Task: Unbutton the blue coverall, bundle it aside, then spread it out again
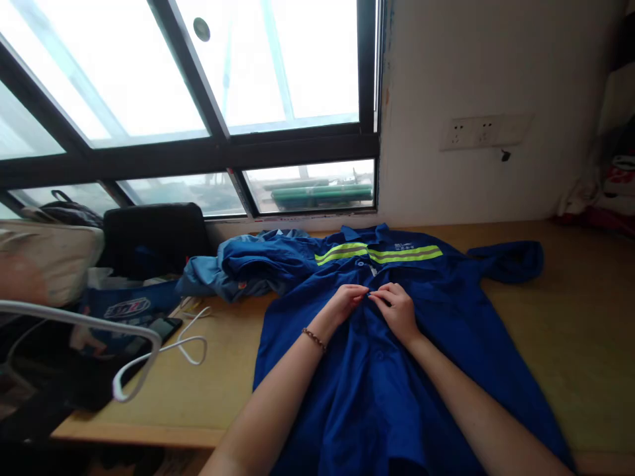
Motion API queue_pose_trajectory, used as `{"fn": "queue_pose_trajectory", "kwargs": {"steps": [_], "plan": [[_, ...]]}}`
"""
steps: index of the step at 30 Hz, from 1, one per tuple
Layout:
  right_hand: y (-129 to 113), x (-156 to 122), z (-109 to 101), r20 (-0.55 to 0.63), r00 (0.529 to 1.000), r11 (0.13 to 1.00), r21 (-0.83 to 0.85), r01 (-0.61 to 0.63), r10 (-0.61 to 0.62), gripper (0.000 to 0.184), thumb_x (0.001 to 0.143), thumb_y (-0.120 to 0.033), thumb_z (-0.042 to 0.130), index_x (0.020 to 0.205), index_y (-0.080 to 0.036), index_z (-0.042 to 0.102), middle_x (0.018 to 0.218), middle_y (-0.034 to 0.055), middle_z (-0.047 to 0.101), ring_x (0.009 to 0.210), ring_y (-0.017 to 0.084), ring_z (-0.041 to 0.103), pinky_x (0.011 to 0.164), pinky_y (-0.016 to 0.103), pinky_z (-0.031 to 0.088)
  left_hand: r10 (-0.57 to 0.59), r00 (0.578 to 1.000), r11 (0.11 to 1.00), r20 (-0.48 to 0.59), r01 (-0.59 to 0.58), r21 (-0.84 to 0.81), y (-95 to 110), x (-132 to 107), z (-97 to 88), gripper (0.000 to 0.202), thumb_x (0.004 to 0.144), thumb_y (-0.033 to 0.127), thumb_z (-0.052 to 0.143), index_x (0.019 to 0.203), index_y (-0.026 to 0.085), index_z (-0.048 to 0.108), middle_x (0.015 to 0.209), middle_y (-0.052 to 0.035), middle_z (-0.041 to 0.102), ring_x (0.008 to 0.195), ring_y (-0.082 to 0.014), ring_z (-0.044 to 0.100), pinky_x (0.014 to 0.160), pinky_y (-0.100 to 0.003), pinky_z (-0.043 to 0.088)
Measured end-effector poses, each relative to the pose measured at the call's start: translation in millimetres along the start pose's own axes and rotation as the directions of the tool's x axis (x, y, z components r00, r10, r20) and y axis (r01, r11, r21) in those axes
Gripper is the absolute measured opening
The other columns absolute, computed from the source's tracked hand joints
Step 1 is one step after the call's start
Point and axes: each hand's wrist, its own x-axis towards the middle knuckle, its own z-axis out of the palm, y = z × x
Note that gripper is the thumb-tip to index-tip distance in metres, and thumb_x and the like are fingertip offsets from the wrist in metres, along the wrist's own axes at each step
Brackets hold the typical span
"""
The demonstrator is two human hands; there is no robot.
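Head view: two hands [397, 312] pinch one blue shirt [370, 360].

Your desk [560, 330] has a yellowish-tan top running back to the wall [471, 79]. Blue shirt [446, 324] lies spread on it, collar toward the wall, front creased, one sleeve out to your right, lower part out of view. Lighter-blue garment [201, 277] bunched at your left, touching the shirt. White cable [157, 340] loops nearer you, left side.
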Motion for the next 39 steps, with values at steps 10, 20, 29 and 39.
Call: {"fn": "queue_pose_trajectory", "kwargs": {"steps": [10, 20, 29, 39], "plan": [[5, -2, 3, 0.064, 0.997, 0.998, -0.051, -0.04, 0.043, 0.014, 0.078, -0.025, 0.055, 0.067, -0.02, 0.06, 0.07, 0.0018, 0.057, 0.072, 0.016, 0.05, 0.066, 0.028, 0.04, 0.005, 1.0, 0.999, 0.01, -0.006, 0.052, -1, 3, -5.6, 0.023, 0.05, 0.023, 0.074, 0.061, 0.01, 0.059, 0.047, 0.0027, 0.048, 0.042, -0.0051, 0.042, 0.046, -0.021, 0.032], [11, -1, 0, 0.055, 0.994, 0.994, -0.07, -0.088, 0.092, 0.006, 0.075, -0.025, 0.057, 0.072, -0.02, 0.058, 0.076, 0.0016, 0.057, 0.075, 0.017, 0.051, 0.067, 0.028, 0.041, 0.1, 0.995, 0.952, -0.017, -0.091, 0.291, -7, 0, 3.6, 0.025, 0.057, 0.033, 0.07, 0.064, 0.011, 0.061, 0.042, 0.0055, 0.043, 0.037, -0.0029, 0.033, 0.039, -0.018, 0.019], [10, -2, 0, 0.2, 0.98, 1.0, -0.016, -0.021, 0.024, 0.036, 0.072, -0.01, 0.047, 0.105, -0.023, 0.053, 0.104, 0.0022, 0.055, 0.094, 0.018, 0.051, 0.08, 0.029, 0.041, 0.351, 0.909, 0.734, 0.225, -0.416, 0.537, -17, 3, 6.9, 0.015, 0.064, 0.024, 0.061, 0.068, 0.01, 0.066, 0.062, -0.0015, 0.06, 0.057, -0.0095, 0.049, 0.057, -0.02, 0.037], [15, -2, 1, 0.145, 0.982, 0.971, -0.225, -0.083, 0.117, 0.01, 0.077, -0.016, 0.047, 0.069, -0.019, 0.052, 0.073, 0.0014, 0.054, 0.072, 0.014, 0.052, 0.064, 0.023, 0.035, 0.465, 0.837, 0.464, 0.287, -0.507, 0.727, -13, -3, 13.4, 0.021, 0.073, 0.029, 0.054, 0.082, 0.013, 0.065, 0.06, 0.0009, 0.055, 0.054, -0.0089, 0.044, 0.053, -0.02, 0.033]]}}
